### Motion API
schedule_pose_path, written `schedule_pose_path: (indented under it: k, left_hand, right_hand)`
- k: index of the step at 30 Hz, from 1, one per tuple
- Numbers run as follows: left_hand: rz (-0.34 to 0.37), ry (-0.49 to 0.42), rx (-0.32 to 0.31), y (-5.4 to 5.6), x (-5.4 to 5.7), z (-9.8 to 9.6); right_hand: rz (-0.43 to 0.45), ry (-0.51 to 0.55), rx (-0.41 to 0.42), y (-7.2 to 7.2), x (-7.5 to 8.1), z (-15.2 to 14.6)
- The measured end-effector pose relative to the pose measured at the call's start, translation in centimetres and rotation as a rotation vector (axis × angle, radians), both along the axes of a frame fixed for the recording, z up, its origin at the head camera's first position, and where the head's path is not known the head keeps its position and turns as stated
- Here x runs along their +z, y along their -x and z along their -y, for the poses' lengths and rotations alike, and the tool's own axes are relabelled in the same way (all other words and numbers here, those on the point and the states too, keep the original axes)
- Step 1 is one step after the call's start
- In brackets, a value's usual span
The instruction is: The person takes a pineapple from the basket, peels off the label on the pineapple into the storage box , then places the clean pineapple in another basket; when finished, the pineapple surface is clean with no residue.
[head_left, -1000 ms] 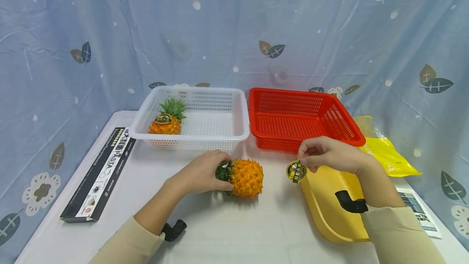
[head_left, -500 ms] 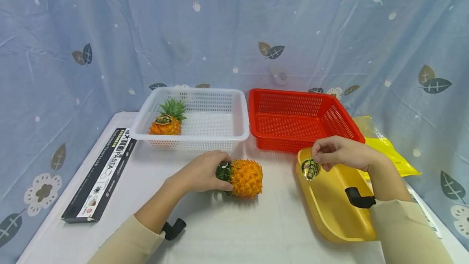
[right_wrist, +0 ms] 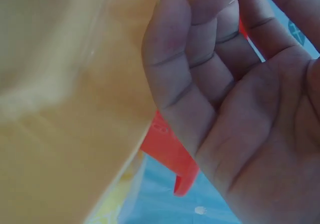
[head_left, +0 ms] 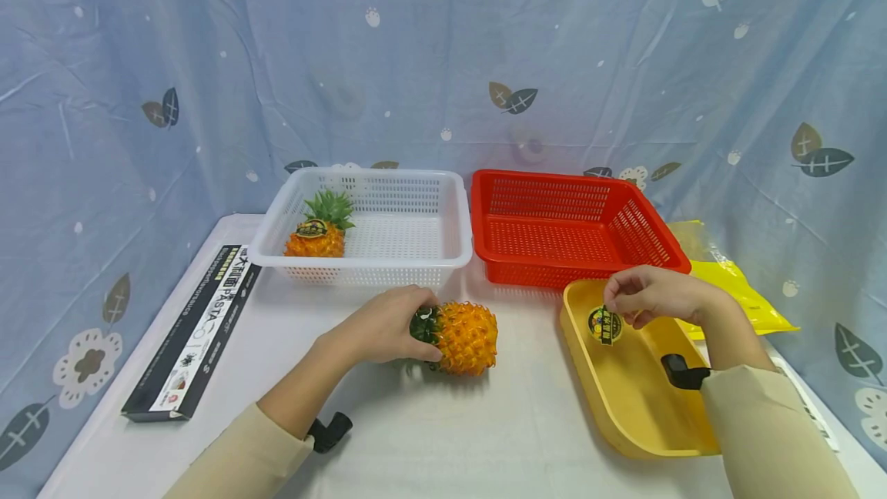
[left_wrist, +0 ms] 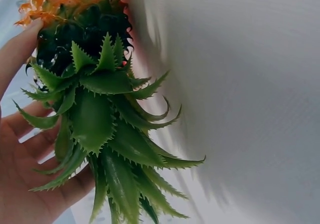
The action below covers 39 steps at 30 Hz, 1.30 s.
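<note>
My left hand (head_left: 391, 326) grips an orange pineapple (head_left: 470, 337) lying on its side on the white table, fingers and thumb around its dark green crown end. In the left wrist view its spiky green leaves (left_wrist: 95, 119) spread in front of the palm. Over the yellow tray (head_left: 603, 406), my right hand (head_left: 654, 299) pinches a round black-and-gold sticker (head_left: 604, 325) between thumb and fingertips. The right wrist view shows the curled fingers (right_wrist: 172, 58) of that hand; the sticker is out of sight there.
A white basket (head_left: 360, 262) at the back holds another pineapple (head_left: 319, 237) bearing a similar sticker. Beside it stands a red basket (head_left: 527, 272). A black pasta box (head_left: 190, 337) lies at the left, a yellow packet (head_left: 741, 303) at the right.
My right hand has moved right with the sticker, from the tray's left edge to above its inside. The left hand and its pineapple have stayed in place.
</note>
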<state>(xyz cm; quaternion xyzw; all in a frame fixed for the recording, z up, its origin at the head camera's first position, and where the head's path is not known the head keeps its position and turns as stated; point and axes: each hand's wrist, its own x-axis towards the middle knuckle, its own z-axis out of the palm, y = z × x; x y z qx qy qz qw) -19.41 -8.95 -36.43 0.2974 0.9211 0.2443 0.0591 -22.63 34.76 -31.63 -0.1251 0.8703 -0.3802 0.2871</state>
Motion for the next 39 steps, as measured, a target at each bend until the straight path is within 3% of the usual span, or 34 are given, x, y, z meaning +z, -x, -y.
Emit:
schedule_pose_path:
  k: [12, 21, 39]
  left_hand:
    - [-0.001, 0.001, 0.001, 0.0, 0.0, 0.1]
    - [0.009, -0.005, -0.001, 0.0, 0.1, 0.2]
    - [0.013, -0.017, 0.005, -0.3, 0.0, 0.1]
  right_hand:
    - [0.007, -0.091, 0.011, 1.0, -1.4, 0.7]
    - [0.028, -0.092, 0.006, 1.5, -2.7, 1.3]
    - [-0.059, -0.199, 0.016, 1.6, -3.9, 2.6]
